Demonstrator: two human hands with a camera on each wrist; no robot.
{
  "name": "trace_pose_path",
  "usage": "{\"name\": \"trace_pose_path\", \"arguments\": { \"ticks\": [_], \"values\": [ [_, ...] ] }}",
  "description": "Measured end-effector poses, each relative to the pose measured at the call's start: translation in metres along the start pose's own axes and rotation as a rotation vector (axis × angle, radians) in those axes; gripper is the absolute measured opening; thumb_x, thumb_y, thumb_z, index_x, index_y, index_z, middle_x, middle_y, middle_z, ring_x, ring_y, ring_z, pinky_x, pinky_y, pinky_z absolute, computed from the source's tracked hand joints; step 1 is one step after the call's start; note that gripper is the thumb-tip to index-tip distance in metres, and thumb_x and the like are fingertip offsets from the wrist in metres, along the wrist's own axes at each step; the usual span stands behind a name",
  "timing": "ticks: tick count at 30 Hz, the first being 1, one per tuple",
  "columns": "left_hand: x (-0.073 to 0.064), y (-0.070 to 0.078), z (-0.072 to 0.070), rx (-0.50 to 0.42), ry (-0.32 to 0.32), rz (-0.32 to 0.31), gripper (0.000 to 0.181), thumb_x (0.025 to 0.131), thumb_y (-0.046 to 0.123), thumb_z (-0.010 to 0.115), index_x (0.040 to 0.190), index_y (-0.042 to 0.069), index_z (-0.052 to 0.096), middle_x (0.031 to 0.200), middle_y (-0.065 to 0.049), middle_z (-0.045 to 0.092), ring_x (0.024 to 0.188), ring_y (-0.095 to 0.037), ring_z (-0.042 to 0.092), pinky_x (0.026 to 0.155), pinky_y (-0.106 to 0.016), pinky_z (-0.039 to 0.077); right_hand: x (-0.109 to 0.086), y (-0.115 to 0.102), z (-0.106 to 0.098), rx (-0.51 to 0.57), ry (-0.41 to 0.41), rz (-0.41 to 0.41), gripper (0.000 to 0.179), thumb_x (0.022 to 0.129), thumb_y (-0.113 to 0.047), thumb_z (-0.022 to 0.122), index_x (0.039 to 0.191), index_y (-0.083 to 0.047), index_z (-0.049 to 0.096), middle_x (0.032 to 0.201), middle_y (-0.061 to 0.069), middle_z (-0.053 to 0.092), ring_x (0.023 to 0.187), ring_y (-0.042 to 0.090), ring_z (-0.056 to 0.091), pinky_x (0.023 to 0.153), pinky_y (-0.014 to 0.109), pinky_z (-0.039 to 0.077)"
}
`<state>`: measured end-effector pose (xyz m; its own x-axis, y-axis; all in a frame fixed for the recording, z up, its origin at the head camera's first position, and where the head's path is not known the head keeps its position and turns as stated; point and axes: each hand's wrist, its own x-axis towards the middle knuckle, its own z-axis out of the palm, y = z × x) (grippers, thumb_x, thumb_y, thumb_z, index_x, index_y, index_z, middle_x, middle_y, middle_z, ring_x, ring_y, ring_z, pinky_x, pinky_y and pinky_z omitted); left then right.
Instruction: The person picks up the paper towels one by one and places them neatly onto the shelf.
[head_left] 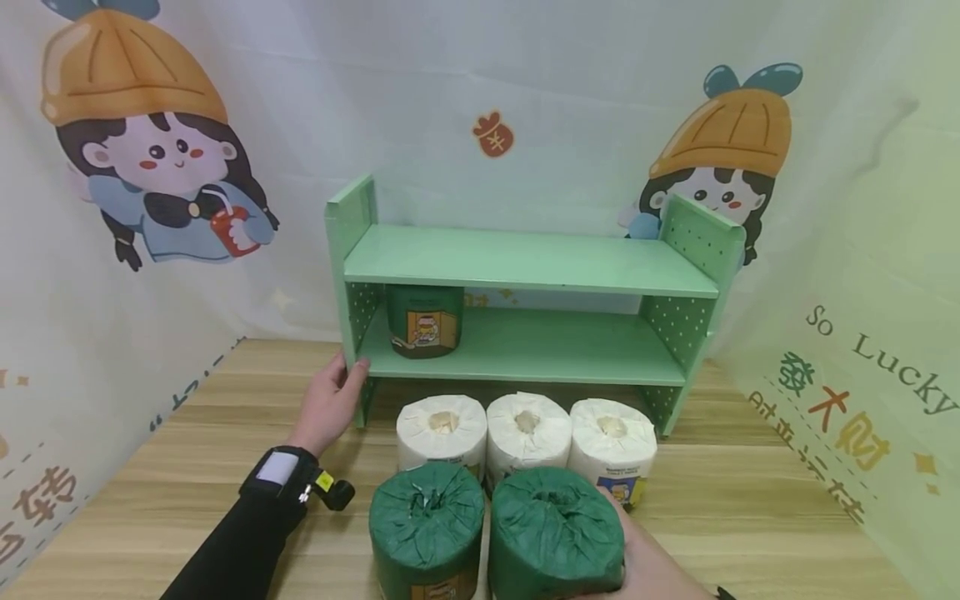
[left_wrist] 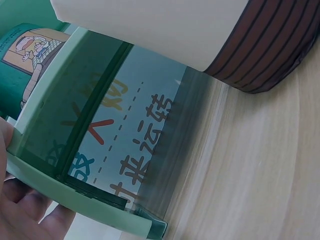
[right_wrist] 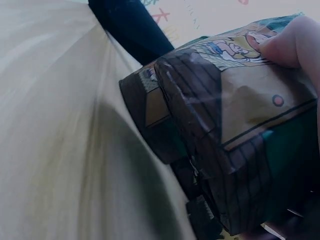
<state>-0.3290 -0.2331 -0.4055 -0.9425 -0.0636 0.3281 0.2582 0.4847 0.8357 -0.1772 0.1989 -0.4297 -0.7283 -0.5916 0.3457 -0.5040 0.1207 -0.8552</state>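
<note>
My left hand (head_left: 330, 404) grips the lower left side panel of a light green two-tier shelf (head_left: 525, 258); its fingers (left_wrist: 57, 220) curl behind the panel in the left wrist view. At the front right, my right hand (head_left: 648, 554) holds a green-wrapped toilet roll (head_left: 555, 525), thumb (right_wrist: 287, 45) pressed on the printed side. Whether that roll touches the table, I cannot tell. A second green toilet roll (head_left: 426, 517) stands just left of it. Another green toilet roll (head_left: 425, 333) sits at the left end of the shelf's lower board.
Three white-wrapped toilet rolls, left (head_left: 442, 425), middle (head_left: 527, 429) and right (head_left: 612, 437), stand in a row between the shelf and the front green rolls. Everything stands on a wood-grain table (head_left: 750, 517). A printed cloth (head_left: 570, 108) hangs behind and at both sides.
</note>
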Motion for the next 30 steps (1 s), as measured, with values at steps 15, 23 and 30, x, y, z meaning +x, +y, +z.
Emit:
{"name": "trace_pose_path", "arguments": {
  "ticks": [15, 23, 30],
  "values": [
    [0.001, 0.001, -0.002, -0.02, 0.007, 0.021, 0.059, 0.119, 0.046, 0.042, 0.166, 0.011, 0.047, 0.164, -0.024, 0.055, 0.151, -0.045, 0.054, 0.122, -0.064, 0.047, 0.032, -0.033, -0.027, -0.064, 0.0, -0.149, 0.094, 0.082, -0.001, 0.084, 0.165, -0.013, 0.041, 0.155, 0.003, 0.061, 0.138, 0.012, 0.061, 0.117, 0.032, 0.052],
    [0.001, 0.0, -0.001, -0.014, 0.009, 0.011, 0.059, 0.119, 0.047, 0.042, 0.165, 0.011, 0.049, 0.162, -0.024, 0.056, 0.15, -0.045, 0.056, 0.122, -0.064, 0.048, 0.075, -0.047, -0.051, -0.231, 0.16, -0.063, 0.081, 0.085, -0.014, 0.086, 0.158, -0.017, 0.053, 0.152, 0.01, 0.062, 0.138, 0.019, 0.06, 0.118, 0.051, 0.05],
    [0.001, -0.001, -0.001, -0.002, 0.007, 0.027, 0.058, 0.119, 0.045, 0.043, 0.165, 0.011, 0.049, 0.163, -0.023, 0.056, 0.151, -0.044, 0.054, 0.122, -0.063, 0.048, 0.113, -0.046, -0.072, -0.25, 0.193, 0.065, 0.086, 0.09, -0.026, 0.084, 0.164, -0.014, 0.04, 0.159, 0.018, 0.054, 0.146, 0.043, 0.054, 0.119, 0.071, 0.046]
  ]
}}
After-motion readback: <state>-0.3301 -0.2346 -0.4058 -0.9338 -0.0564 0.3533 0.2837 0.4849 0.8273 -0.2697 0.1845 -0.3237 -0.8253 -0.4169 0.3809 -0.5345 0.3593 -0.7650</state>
